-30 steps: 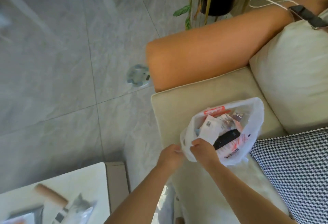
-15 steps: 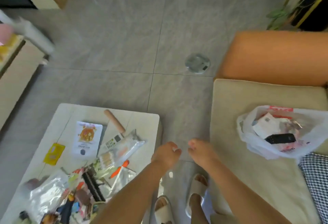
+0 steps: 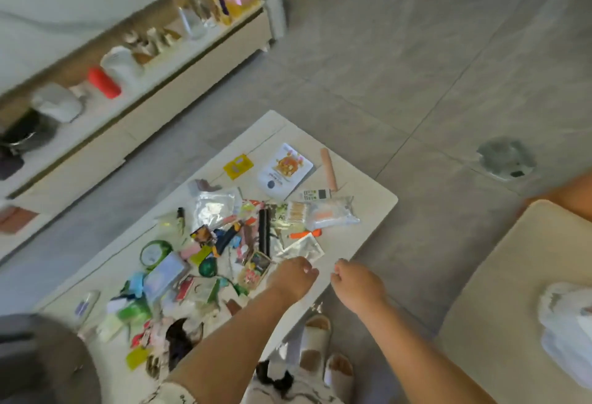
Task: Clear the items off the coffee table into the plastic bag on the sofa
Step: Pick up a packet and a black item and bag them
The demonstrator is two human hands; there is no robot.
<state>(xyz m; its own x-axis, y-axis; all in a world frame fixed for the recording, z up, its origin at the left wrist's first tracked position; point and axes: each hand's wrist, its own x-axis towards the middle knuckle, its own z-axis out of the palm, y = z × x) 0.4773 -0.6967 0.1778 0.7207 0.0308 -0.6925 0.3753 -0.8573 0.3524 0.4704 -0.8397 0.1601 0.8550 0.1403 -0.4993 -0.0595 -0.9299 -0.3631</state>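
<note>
My left hand (image 3: 293, 277) hovers low over the near right edge of the table (image 3: 368, 179), fingers loosely curled, its grip on nothing, the fingertips just above a silvery foil sachet (image 3: 301, 249). My right hand (image 3: 355, 286) hangs just beside it, past the table's edge and over the floor (image 3: 400, 67), also loosely curled with nothing in its grip. The table runs from the lower left of the frame up to the centre and carries a dense scatter of small things: a yellow packet (image 3: 238, 166) and a white sachet with an orange picture (image 3: 285, 170) toward the far end, a wooden-handled tool (image 3: 329, 169) beside them, a clear bag of cotton swabs (image 3: 323, 213) near the right edge, a black comb-like strip (image 3: 263, 235) in the middle, and a round green tin (image 3: 156, 253) further left. The plastic bag (image 3: 567, 333) lies on the sofa (image 3: 499, 291) at the lower right of the frame, partly cut off, well apart from both hands. My white slippers (image 3: 315, 349) show below the table's edge at the bottom centre. A low cabinet (image 3: 153, 96) lined with blurred jars and cups crosses the upper left.
</note>
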